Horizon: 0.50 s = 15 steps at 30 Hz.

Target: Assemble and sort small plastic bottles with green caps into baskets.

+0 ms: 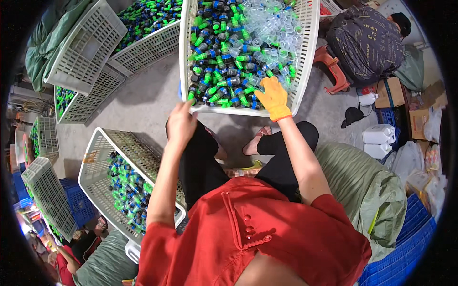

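Note:
In front of me stands a white slatted plastic crate [238,111], filled with small dark bottles [232,81] with green tops and blue bands. Clear plastic cups or caps [279,28] are heaped over its far right part. My right hand [275,97], in a yellow-orange glove, reaches over the near right rim with its fingers apart on the bottles; I see nothing held in it. My bare left hand [182,125] is at the near left corner of the crate, fingers curled together and slightly blurred. Whatever those fingers hold, if anything, is hidden.
A tilted white crate [90,171] with similar bottles stands by my left leg. More crates [143,55] fill the left and far left. A red plastic stool [334,71] and a person in a dark patterned top [365,45] are at far right. Green sacking [358,176] and white jugs [378,136] lie to my right.

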{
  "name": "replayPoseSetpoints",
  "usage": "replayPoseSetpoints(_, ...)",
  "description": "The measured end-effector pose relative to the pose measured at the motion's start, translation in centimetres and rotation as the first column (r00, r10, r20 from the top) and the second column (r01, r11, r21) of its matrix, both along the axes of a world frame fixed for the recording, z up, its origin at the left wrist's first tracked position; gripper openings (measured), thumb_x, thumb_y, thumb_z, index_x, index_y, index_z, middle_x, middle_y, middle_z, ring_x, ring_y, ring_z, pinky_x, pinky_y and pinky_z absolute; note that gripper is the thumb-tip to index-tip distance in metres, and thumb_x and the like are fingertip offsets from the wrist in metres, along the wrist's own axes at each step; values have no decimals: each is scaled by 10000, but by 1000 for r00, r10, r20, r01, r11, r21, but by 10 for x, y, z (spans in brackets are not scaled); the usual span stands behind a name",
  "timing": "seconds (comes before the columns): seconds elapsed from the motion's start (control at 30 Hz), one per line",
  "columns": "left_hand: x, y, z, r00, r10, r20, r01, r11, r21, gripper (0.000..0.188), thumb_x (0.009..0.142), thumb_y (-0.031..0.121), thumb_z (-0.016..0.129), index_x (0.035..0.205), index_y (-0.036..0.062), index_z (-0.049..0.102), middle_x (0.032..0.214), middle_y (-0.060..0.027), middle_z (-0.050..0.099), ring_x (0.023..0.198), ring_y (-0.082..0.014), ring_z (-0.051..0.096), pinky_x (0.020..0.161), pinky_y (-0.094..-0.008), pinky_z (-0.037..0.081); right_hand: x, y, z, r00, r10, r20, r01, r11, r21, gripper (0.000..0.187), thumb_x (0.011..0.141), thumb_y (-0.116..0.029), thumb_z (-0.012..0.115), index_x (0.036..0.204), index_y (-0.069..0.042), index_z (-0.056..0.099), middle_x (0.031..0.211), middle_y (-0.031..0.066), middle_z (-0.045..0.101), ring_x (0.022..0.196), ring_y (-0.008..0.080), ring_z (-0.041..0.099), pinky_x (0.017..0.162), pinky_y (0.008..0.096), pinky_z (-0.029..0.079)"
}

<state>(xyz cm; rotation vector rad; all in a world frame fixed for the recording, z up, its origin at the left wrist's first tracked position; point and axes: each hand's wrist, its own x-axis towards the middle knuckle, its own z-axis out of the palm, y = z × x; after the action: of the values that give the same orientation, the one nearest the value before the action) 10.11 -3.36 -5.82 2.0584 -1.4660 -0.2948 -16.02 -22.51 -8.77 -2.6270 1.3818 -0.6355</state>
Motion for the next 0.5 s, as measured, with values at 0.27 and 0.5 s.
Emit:
replayPoseSetpoints(0.27, -6, -74, -39, 958, -113, -262, 67, 981, -180, 276, 865, 157, 650, 1124, 84, 590, 941, -117, 619, 844, -275, 637, 693, -393, 505, -18, 21, 31, 727, -262, 634, -117, 863, 491, 247, 849, -209, 641, 1036, -65, 566, 905, 70, 601, 714, 189, 595, 623, 330, 478)
replayPoseSetpoints(0.5, -39, -15, 51, -216, -216, -952, -341, 931, -134, 296, 932, 231, 612, 1176, 122, 485, 864, -46, 570, 728, -159, 564, 596, -275, 450, 6, 69, 62, 448, -520, 727, -416, 599, 685, 184, 947, -181, 547, 1068, -43, 549, 857, 22, 576, 697, 104, 570, 618, 257, 472)
